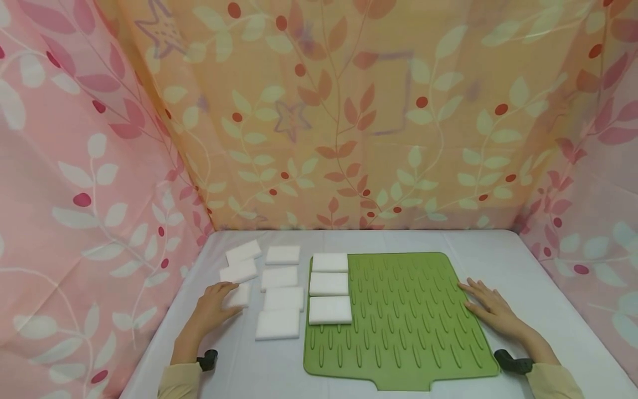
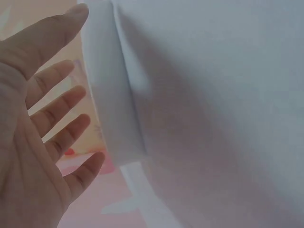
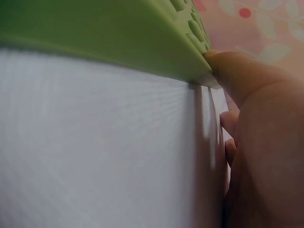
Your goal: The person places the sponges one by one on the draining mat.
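My left hand [image 1: 211, 307] reaches over a white sponge block [image 1: 239, 296] on the left of the table. In the left wrist view its thumb and fingers are spread around one end of that block [image 2: 111, 85], without curling onto it; whether they touch cannot be told. My right hand [image 1: 495, 313] lies at the right edge of a green ridged mat [image 1: 399, 310]. Its thumb touches the mat's rim [image 3: 190, 71] in the right wrist view, the other fingers relaxed on the table side. Three white sponge blocks [image 1: 330, 310] form a column along the mat's left edge.
Between the left hand and the mat, several white sponge blocks [image 1: 277, 324] lie in a column. Two more blocks [image 1: 243, 251] overlap near the table's far left corner. Flowered curtains [image 1: 339, 111] enclose the white table [image 1: 389, 238] at the back and sides.
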A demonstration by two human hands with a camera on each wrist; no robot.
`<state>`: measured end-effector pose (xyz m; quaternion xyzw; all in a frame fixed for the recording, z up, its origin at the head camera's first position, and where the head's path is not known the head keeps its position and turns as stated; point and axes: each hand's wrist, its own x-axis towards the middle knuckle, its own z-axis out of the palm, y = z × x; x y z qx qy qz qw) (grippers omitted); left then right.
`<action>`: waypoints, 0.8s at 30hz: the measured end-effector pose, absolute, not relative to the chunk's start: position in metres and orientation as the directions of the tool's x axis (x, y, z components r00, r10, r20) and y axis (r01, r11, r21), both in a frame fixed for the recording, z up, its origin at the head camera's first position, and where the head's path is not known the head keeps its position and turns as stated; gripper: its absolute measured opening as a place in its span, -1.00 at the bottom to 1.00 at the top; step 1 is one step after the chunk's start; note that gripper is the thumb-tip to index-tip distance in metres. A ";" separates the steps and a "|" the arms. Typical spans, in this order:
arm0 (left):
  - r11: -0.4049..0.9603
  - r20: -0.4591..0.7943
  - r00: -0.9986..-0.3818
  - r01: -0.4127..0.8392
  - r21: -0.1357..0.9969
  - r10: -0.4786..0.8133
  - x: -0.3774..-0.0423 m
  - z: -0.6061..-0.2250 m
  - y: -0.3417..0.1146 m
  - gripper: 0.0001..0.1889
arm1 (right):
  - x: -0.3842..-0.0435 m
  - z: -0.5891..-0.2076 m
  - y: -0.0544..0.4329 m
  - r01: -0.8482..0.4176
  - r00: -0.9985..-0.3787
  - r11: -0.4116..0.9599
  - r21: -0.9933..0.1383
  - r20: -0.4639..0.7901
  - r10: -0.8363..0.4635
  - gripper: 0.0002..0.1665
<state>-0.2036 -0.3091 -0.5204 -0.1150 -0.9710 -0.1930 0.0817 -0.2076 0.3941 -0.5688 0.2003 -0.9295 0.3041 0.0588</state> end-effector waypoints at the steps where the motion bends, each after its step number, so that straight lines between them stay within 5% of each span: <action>1: 0.900 0.203 -0.961 0.253 0.355 0.190 -0.203 -0.521 -0.311 -0.38 | -0.208 -0.568 0.394 -0.408 -0.913 0.734 -0.543 0.231 -0.337 -0.39; 24: 0.871 0.123 -0.977 0.211 0.444 0.174 -0.208 -0.521 -0.326 -0.32 | -0.209 -0.570 0.395 -0.402 -0.915 0.740 -0.539 0.226 -0.333 -0.40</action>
